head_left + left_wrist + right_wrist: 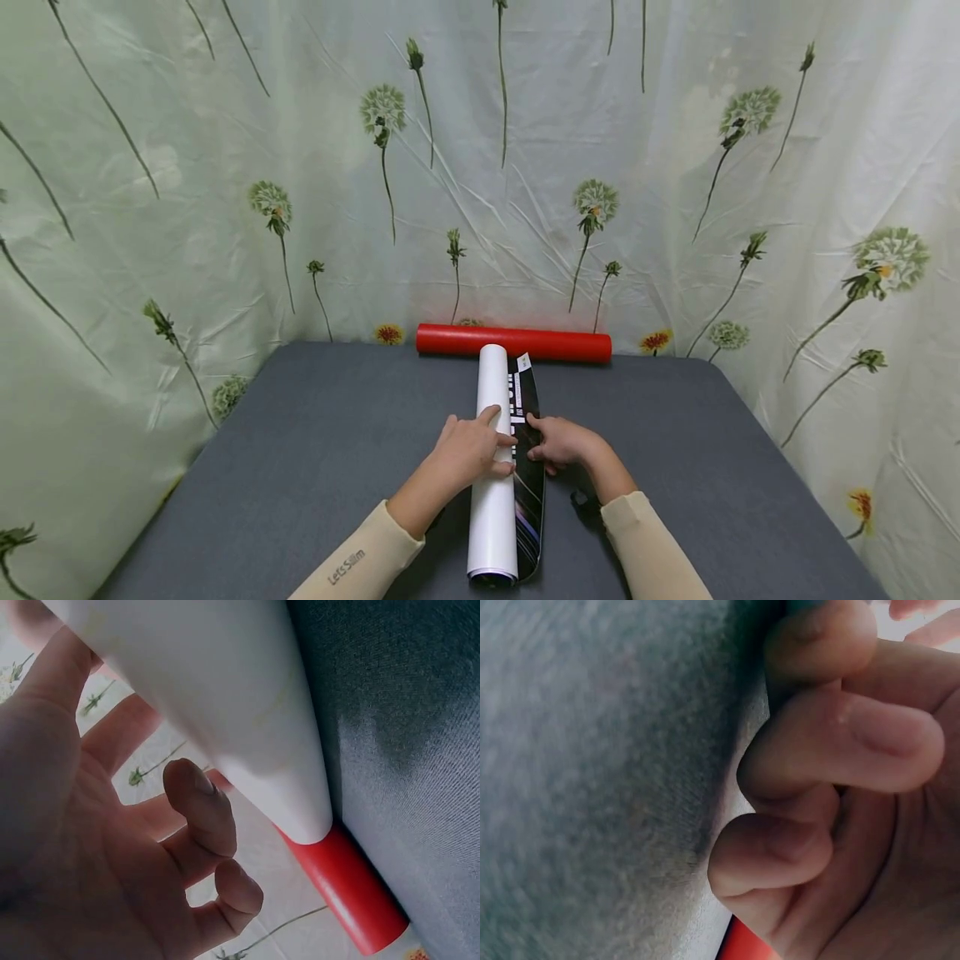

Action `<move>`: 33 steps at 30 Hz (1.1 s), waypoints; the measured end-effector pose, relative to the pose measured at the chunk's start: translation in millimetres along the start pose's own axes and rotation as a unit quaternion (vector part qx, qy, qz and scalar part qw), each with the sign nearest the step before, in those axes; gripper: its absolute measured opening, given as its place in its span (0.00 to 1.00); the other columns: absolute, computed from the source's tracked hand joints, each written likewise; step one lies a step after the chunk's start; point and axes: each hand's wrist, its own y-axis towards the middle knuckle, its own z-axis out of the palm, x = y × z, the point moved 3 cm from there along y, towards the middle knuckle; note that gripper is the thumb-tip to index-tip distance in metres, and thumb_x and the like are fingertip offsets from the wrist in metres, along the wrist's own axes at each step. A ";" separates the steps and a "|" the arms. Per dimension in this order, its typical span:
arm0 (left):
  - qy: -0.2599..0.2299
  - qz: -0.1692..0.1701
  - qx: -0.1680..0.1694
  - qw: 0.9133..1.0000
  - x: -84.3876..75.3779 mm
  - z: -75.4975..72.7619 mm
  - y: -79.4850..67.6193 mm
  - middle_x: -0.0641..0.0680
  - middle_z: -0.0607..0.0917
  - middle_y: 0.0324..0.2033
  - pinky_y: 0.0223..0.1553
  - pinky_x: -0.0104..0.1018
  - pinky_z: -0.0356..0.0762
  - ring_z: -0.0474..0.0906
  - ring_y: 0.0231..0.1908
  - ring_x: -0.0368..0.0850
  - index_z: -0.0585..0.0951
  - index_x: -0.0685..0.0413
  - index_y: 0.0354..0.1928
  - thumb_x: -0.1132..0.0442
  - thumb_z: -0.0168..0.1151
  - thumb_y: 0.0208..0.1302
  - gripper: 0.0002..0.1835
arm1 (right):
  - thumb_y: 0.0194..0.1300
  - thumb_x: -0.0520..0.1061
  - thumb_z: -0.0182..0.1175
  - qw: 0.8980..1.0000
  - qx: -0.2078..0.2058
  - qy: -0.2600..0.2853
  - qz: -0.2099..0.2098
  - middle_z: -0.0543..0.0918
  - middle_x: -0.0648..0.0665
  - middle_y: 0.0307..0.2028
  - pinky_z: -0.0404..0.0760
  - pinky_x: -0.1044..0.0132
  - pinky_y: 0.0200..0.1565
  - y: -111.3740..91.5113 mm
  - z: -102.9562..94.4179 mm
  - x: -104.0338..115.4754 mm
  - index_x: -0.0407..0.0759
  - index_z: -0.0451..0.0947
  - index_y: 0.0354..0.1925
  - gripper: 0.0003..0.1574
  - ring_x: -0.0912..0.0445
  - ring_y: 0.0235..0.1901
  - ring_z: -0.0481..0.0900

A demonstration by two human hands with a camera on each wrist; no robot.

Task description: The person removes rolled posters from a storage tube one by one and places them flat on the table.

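Note:
A partly rolled poster lies lengthwise at the middle of the table, its white back outward on the roll [492,517]. A strip of its black printed face [531,492] shows along the right side. My left hand [468,450] rests across the roll from the left, fingers spread over its top. In the left wrist view, two fingers [199,806] bend beside the white roll [247,697] without gripping it. At the poster's right edge, my right hand [566,442] pinches the black strip between thumb and fingers. Its curled fingers [780,855] stand close over the table in the right wrist view.
A red tube [517,342] lies crosswise along the table's back edge, just beyond the roll's far end. The dark grey table [337,433] backs onto a pale curtain [315,125] printed with dandelions, which also hangs at both sides.

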 end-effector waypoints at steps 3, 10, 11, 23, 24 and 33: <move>-0.009 -0.002 -0.003 1.000 -1.3 0.4 0.1 0.52 0.79 0.72 0.35 0.40 0.68 0.89 0.40 0.51 0.88 0.22 0.58 0.32 0.72 0.60 0.24 | 0.74 0.41 0.66 1.000 0.003 0.009 0.007 0.78 0.47 0.16 0.69 0.67 0.24 -0.7 -0.8 -1.8 0.41 0.56 0.83 0.48 0.57 0.15 0.73; -0.028 -0.009 -0.013 0.999 -4.7 5.4 1.4 0.54 0.79 0.70 0.38 0.41 0.69 0.88 0.41 0.51 0.89 0.26 0.56 0.31 0.75 0.56 0.26 | 0.74 0.41 0.66 1.000 0.006 0.016 0.018 0.78 0.46 0.16 0.69 0.67 0.24 -0.2 -0.9 -6.0 0.42 0.56 0.84 0.48 0.57 0.15 0.73; -0.029 -0.011 -0.015 0.999 -4.6 5.7 1.5 0.54 0.79 0.70 0.38 0.41 0.70 0.88 0.41 0.51 0.90 0.26 0.56 0.32 0.75 0.57 0.26 | 0.74 0.42 0.65 1.000 0.007 0.017 0.019 0.78 0.47 0.16 0.69 0.67 0.24 -0.1 -1.3 -6.4 0.42 0.56 0.84 0.48 0.57 0.15 0.73; -0.019 0.009 -0.022 1.000 -1.8 2.1 0.1 0.46 0.78 0.73 0.37 0.42 0.68 0.88 0.39 0.49 0.90 0.25 0.56 0.36 0.74 0.60 0.22 | 0.75 0.41 0.64 0.999 0.006 0.038 0.025 0.76 0.46 0.17 0.70 0.67 0.27 -5.1 -7.1 -8.7 0.42 0.57 0.83 0.47 0.55 0.16 0.73; -0.019 0.009 -0.022 1.000 -1.8 1.7 0.0 0.46 0.78 0.73 0.37 0.42 0.68 0.88 0.40 0.49 0.89 0.25 0.56 0.36 0.74 0.61 0.22 | 0.75 0.41 0.64 0.999 0.006 0.037 0.025 0.76 0.46 0.17 0.70 0.67 0.27 -5.4 -7.3 -9.1 0.42 0.57 0.83 0.46 0.55 0.16 0.73; -0.020 0.008 -0.027 0.999 -4.4 1.7 -0.5 0.48 0.79 0.71 0.37 0.41 0.68 0.88 0.40 0.51 0.89 0.26 0.56 0.32 0.72 0.60 0.23 | 0.75 0.40 0.63 0.999 0.001 0.035 0.022 0.75 0.46 0.16 0.70 0.66 0.26 -7.1 -9.3 -9.9 0.41 0.57 0.83 0.45 0.55 0.16 0.71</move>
